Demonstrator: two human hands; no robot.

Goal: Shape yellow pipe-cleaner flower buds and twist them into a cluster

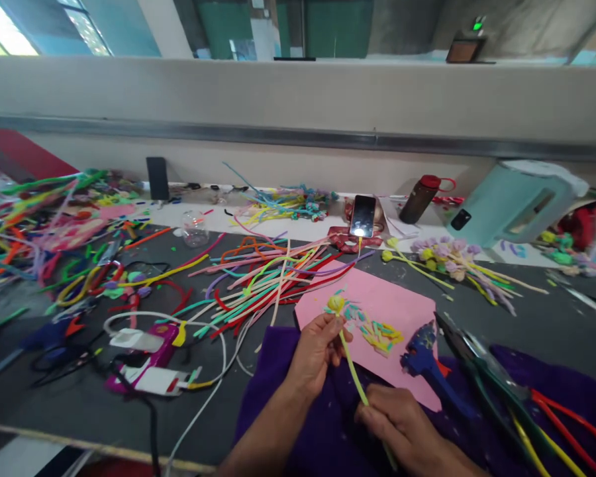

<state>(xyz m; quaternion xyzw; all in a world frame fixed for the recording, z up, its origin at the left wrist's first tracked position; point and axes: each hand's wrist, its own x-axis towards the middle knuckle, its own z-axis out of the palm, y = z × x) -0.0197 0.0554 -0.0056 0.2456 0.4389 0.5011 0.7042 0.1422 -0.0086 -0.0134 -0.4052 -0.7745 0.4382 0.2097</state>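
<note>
My left hand (pixel 318 351) is closed in a pinch just under the rolled yellow head of a yellow pipe-cleaner flower (pixel 351 364). Lower down the same stem, my right hand (pixel 402 424) has its fingers wrapped round it, and the stem's end shows below them. The flower slants over a purple cloth (pixel 273 371) and the near edge of a pink sheet (pixel 377 285). Short cut pieces of pipe cleaner (pixel 380 334), yellow, teal and pink, lie on that sheet. A blue glue gun (pixel 430 364) rests across its right side, close to my right hand.
Pliers (pixel 477 358) and other long-handled tools lie at right. A pile of pipe cleaners (pixel 263 285) spreads left of the sheet. Finished flowers (pixel 447 255), a phone (pixel 363 215), a bottle (pixel 420 199) and a kettle (pixel 516 202) stand behind. A power strip (pixel 151 358) with cables lies left.
</note>
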